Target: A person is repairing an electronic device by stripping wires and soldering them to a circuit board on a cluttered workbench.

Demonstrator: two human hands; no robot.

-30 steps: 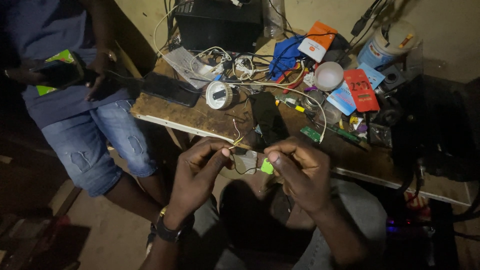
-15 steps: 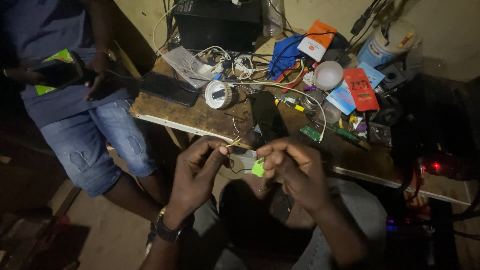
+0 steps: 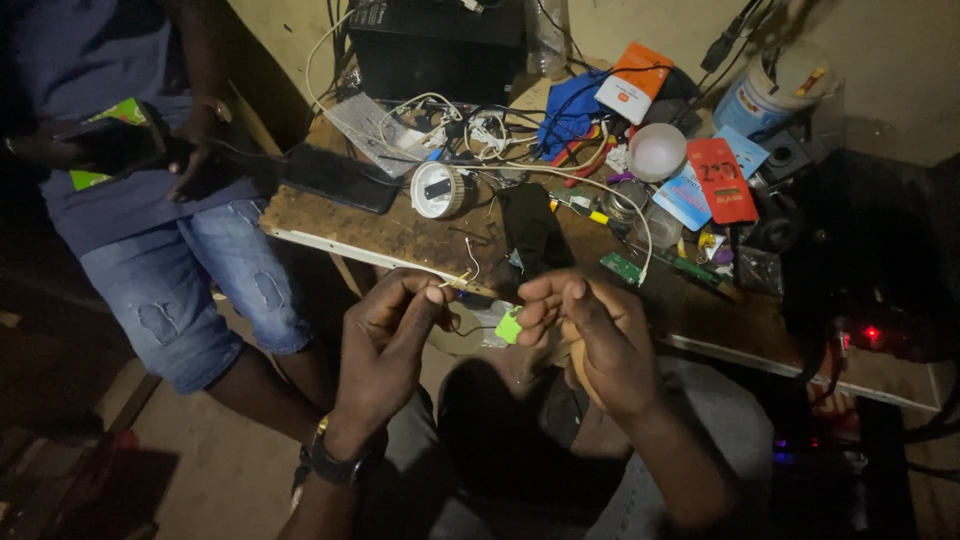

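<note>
Standing right by the bench here and there's not much room to work: the tabletop [image 3: 380, 235] is crammed with wires, a white round thing [image 3: 437, 190], a red card [image 3: 722, 180], a white bowl [image 3: 657, 151] and a black box [image 3: 435, 45] at the back, so the only bare wood is the strip along the near edge. The person's hands sit just off that front edge, over their lap, in the gap between the tabletop and their knees. That gap is the one open spot, with dark floor to the left where another person in torn jeans [image 3: 195, 290] stands close to the left corner holding a phone [image 3: 115, 145]. The left hand [image 3: 385, 345] is curled palm-in, wrist with a watch [image 3: 330, 462] low, thumb and forefinger pressed together on a thin wire [image 3: 458, 282] that pokes up toward the table edge. The right hand [image 3: 600, 340] comes in from the other side, fingers bent over, its grip pinching a small green piece [image 3: 509, 326] between thumb and fingertips. The green piece sits between the two hands, just below the table edge, and there's a small pale part beside it I can't make out in this light. The hands are near each other, not quite touching.
</note>
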